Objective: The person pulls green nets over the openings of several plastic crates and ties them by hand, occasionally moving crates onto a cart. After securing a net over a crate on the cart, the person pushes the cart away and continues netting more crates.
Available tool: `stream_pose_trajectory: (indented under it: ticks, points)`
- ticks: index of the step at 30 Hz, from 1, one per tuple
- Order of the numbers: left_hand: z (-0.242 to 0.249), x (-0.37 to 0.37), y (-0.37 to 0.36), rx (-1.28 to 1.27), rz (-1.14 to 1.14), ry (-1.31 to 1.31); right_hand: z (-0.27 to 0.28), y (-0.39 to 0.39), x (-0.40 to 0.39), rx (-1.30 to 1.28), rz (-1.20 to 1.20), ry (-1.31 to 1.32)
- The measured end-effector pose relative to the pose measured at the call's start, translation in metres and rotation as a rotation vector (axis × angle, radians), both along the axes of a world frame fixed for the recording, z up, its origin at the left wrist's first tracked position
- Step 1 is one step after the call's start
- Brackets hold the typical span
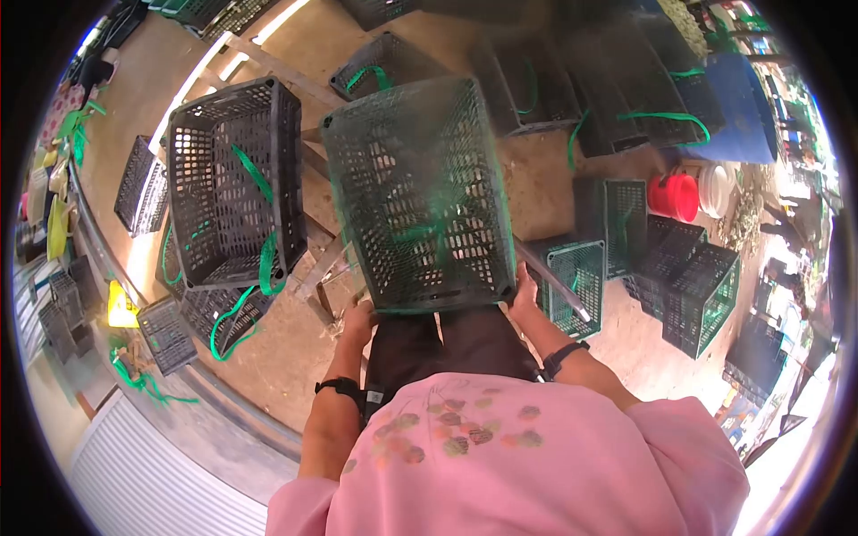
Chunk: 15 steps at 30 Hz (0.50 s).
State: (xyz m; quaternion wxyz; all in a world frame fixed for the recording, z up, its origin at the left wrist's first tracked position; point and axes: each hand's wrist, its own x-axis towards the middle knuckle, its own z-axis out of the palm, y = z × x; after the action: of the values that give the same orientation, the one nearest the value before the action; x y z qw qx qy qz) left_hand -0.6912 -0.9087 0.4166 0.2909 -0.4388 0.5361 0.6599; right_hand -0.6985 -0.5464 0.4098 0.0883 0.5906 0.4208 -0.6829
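Note:
In front of my legs, a dark green plastic crate [420,201] faces me with its open side, its lattice walls slightly blurred. My right hand [523,293] is closed at the crate's near right corner, most of its fingers hidden behind the edge. At the near left corner my left hand [358,319] curls against the crate's side, and its fingertips are out of sight. A black plastic crate [234,183] with green straps stands just to the left. Past my right hand, a metal pipe [559,288] slants out from beneath the held crate.
Two green crates [572,281] [702,290] stand to the right. Behind them are a red bucket [672,197], a white bucket [715,189] and a blue barrel [737,107]. Dark crates [626,80] are stacked at the far right. A metal rail [241,402] runs along the left.

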Motion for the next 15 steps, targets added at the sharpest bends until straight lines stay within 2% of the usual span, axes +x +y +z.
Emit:
stream_pose_trajectory:
  ticks: [1, 3, 4, 5, 7, 8, 10, 13, 14, 15]
  points:
    - [-0.029, 0.016, -0.014, 0.037, -0.137, 0.101, 0.008, -0.006, -0.005, -0.087, -0.065, -0.003]
    - [-0.050, 0.037, -0.021, 0.165, -0.074, 0.102, 0.015, -0.008, -0.006, -0.311, -0.137, 0.086]
    - [-0.052, 0.039, -0.006, 0.254, 0.133, 0.017, 0.008, -0.001, -0.006, -0.428, -0.169, 0.131]
    - [-0.054, 0.035, -0.001, 0.336, 0.345, -0.053, -0.010, 0.005, -0.001, -0.385, -0.119, 0.190]
    - [-0.032, 0.033, 0.015, 0.323, 0.570, 0.066, 0.004, 0.000, -0.014, -0.529, -0.180, 0.223]
    - [-0.010, 0.023, 0.023, 0.277, 0.622, 0.055, 0.006, -0.007, -0.023, -0.592, -0.197, 0.284]
    - [-0.004, 0.035, 0.026, 0.303, 0.667, 0.153, 0.034, -0.025, -0.049, -0.696, -0.273, 0.223]
    - [-0.013, 0.030, 0.038, 0.294, 0.917, 0.168, 0.033, -0.033, -0.054, -0.690, -0.270, 0.050]
    - [-0.021, 0.033, 0.038, 0.325, 0.877, 0.199, 0.030, -0.030, -0.048, -0.657, -0.254, -0.017]
    - [-0.042, 0.040, 0.028, 0.360, 0.837, 0.236, 0.017, -0.025, -0.040, -0.683, -0.152, 0.035]
